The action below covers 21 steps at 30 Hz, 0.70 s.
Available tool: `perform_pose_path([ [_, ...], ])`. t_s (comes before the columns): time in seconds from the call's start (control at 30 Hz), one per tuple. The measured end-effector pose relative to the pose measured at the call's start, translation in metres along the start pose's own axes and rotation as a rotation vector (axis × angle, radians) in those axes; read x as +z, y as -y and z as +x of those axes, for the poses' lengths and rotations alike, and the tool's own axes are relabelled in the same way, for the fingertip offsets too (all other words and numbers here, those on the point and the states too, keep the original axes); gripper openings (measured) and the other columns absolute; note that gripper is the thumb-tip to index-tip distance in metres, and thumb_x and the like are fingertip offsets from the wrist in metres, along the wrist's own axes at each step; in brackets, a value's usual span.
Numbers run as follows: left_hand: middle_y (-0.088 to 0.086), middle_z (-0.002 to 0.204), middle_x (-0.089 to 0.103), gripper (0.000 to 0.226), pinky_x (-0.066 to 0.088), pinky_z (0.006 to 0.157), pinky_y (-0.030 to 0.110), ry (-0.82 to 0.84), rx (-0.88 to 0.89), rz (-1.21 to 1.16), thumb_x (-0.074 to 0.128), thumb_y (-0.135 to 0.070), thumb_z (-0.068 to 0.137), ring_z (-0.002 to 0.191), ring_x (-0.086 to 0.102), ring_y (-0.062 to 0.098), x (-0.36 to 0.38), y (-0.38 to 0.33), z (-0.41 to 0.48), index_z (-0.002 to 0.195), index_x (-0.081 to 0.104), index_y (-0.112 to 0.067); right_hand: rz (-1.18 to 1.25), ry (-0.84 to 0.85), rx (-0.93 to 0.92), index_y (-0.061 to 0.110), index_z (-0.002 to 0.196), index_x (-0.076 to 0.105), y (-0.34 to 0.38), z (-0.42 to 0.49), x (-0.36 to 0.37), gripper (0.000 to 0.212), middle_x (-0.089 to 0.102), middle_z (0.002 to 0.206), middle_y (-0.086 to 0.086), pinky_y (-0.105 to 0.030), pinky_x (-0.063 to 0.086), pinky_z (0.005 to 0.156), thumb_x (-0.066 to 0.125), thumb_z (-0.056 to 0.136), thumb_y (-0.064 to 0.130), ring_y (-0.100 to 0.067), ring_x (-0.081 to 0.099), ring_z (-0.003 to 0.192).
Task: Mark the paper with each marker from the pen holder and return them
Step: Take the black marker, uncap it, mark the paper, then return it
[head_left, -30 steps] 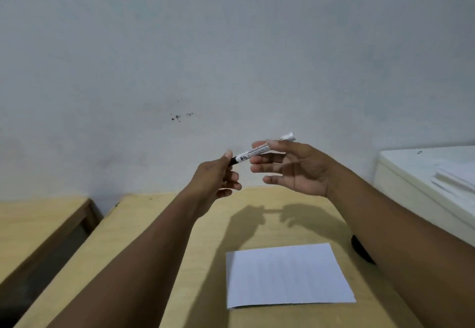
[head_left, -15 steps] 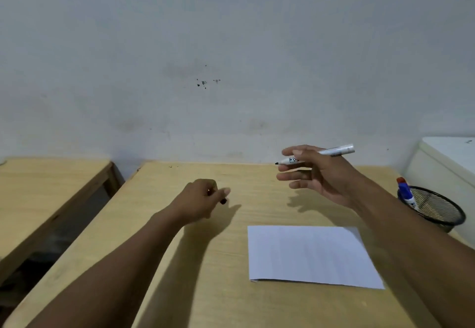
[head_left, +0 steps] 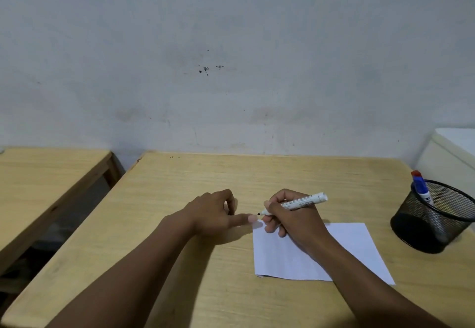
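Right hand [head_left: 293, 214]: fingers [head_left: 270, 221] wrapped round a white marker [head_left: 300, 202] in a writing grip; black tip points left, just off the paper's far-left corner, rear end angled up and right.
Left hand [head_left: 213, 214]: loosely curled, index finger stretched toward the marker tip and pinning the paper's corner; whether it holds the cap, cannot tell — nothing shows in the curl.
Change: a second ago both hands were raised in front of the wall, pulling the cap off; half a second ago they had parted, marker bare in the right. Now both are down at the table, tip close to the sheet.
Meaning: uncapping is done; the marking stroke looks about to start. No ink visible on the sheet yet.
Paper [head_left: 354, 245]: white sheet flat under and right of the right hand, forearm crossing it.
Pen holder [head_left: 434, 222]: black mesh cup well to the right of the fingers, blue marker [head_left: 421, 190] with a red end standing inside.
Table [head_left: 180, 181]: pale wood, carries everything.
Outlook: at least one more marker to go; this one needs recapping and returning first.
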<state>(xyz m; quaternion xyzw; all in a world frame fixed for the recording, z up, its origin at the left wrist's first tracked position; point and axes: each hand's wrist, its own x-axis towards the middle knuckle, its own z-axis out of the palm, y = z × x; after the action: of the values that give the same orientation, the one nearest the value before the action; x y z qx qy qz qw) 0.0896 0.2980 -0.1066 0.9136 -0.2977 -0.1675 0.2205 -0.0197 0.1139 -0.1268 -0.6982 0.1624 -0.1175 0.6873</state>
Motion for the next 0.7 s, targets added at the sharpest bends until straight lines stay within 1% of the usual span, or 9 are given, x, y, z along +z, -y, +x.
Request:
perform_pose_path([
  [0.07, -0.013, 0.090, 0.070, 0.073, 0.054, 0.082, 0.035, 0.033, -0.012, 0.014, 0.070, -0.087, 0.055, 0.086, 0.066, 0.010, 0.000, -0.004, -0.004, 0.096, 0.053, -0.029, -0.023, -0.003, -0.018, 0.007, 0.077, 0.068, -0.003, 0.000, 0.000, 0.016, 0.076, 0.070, -0.019, -0.030, 0.043, 0.050, 0.075, 0.087, 0.016, -0.032, 0.071, 0.060],
  [0.13, -0.015, 0.090, 0.070, 0.081, 0.054, 0.078, 0.033, 0.038, -0.022, 0.116, 0.072, -0.088, 0.048, 0.085, 0.065, 0.007, 0.004, -0.008, -0.005, 0.100, 0.049, -0.030, -0.061, 0.005, -0.024, 0.007, 0.077, 0.068, -0.002, 0.000, 0.001, 0.015, 0.077, 0.071, -0.017, -0.030, 0.045, 0.051, 0.075, 0.086, 0.018, -0.029, 0.073, 0.061],
  [0.23, -0.016, 0.093, 0.069, 0.084, 0.054, 0.076, 0.033, 0.043, -0.021, 0.214, 0.072, -0.087, 0.048, 0.085, 0.065, 0.008, 0.009, -0.011, -0.003, 0.104, 0.044, -0.031, -0.108, 0.018, -0.039, 0.006, 0.077, 0.067, -0.001, 0.001, 0.003, 0.018, 0.077, 0.069, -0.016, -0.031, 0.047, 0.050, 0.075, 0.085, 0.019, -0.027, 0.072, 0.058],
  [0.3, -0.015, 0.094, 0.069, 0.085, 0.054, 0.077, 0.034, 0.060, -0.035, 0.205, 0.073, -0.086, 0.048, 0.086, 0.065, 0.010, 0.008, -0.011, -0.001, 0.105, 0.044, -0.031, -0.125, 0.024, -0.062, 0.005, 0.073, 0.067, -0.002, 0.002, 0.006, 0.021, 0.075, 0.067, -0.018, -0.039, 0.056, 0.054, 0.078, 0.083, 0.019, -0.030, 0.070, 0.056],
  [0.33, -0.015, 0.094, 0.069, 0.085, 0.054, 0.078, 0.034, 0.069, -0.039, 0.200, 0.073, -0.086, 0.048, 0.087, 0.064, 0.010, 0.007, -0.011, -0.001, 0.105, 0.043, -0.031, -0.143, 0.023, -0.073, 0.006, 0.070, 0.066, -0.003, 0.003, 0.007, 0.022, 0.074, 0.066, -0.019, -0.043, 0.058, 0.057, 0.079, 0.082, 0.020, -0.030, 0.069, 0.055],
  [0.37, -0.014, 0.094, 0.069, 0.085, 0.054, 0.078, 0.034, 0.078, -0.043, 0.200, 0.074, -0.086, 0.048, 0.087, 0.064, 0.011, 0.007, -0.012, 0.000, 0.105, 0.043, -0.031, -0.170, 0.021, -0.082, 0.007, 0.068, 0.066, -0.004, 0.003, 0.008, 0.024, 0.074, 0.064, -0.018, -0.045, 0.059, 0.058, 0.080, 0.081, 0.021, -0.029, 0.068, 0.053],
  [0.43, -0.013, 0.096, 0.069, 0.086, 0.054, 0.079, 0.035, 0.096, -0.052, 0.201, 0.074, -0.085, 0.048, 0.088, 0.064, 0.012, 0.006, -0.013, 0.000, 0.107, 0.043, -0.031, -0.213, 0.009, -0.093, 0.008, 0.067, 0.065, -0.006, 0.002, 0.009, 0.025, 0.073, 0.061, -0.014, -0.045, 0.059, 0.058, 0.081, 0.079, 0.023, -0.024, 0.068, 0.050],
  [0.57, -0.011, 0.100, 0.068, 0.088, 0.056, 0.083, 0.039, 0.121, -0.071, 0.193, 0.075, -0.085, 0.048, 0.091, 0.064, 0.014, 0.004, -0.015, 0.001, 0.109, 0.043, -0.031, -0.229, -0.001, -0.098, 0.013, 0.067, 0.065, -0.010, 0.001, 0.009, 0.024, 0.074, 0.061, -0.005, -0.056, 0.060, 0.062, 0.081, 0.076, 0.029, -0.022, 0.070, 0.053],
  [0.7, -0.011, 0.098, 0.067, 0.088, 0.056, 0.082, 0.039, 0.125, -0.085, 0.197, 0.075, -0.085, 0.047, 0.090, 0.064, 0.014, 0.004, -0.016, 0.000, 0.108, 0.043, -0.031, -0.253, 0.008, -0.106, 0.014, 0.066, 0.064, -0.010, 0.000, 0.009, 0.025, 0.072, 0.060, -0.009, -0.056, 0.059, 0.061, 0.081, 0.073, 0.032, -0.021, 0.068, 0.052],
])
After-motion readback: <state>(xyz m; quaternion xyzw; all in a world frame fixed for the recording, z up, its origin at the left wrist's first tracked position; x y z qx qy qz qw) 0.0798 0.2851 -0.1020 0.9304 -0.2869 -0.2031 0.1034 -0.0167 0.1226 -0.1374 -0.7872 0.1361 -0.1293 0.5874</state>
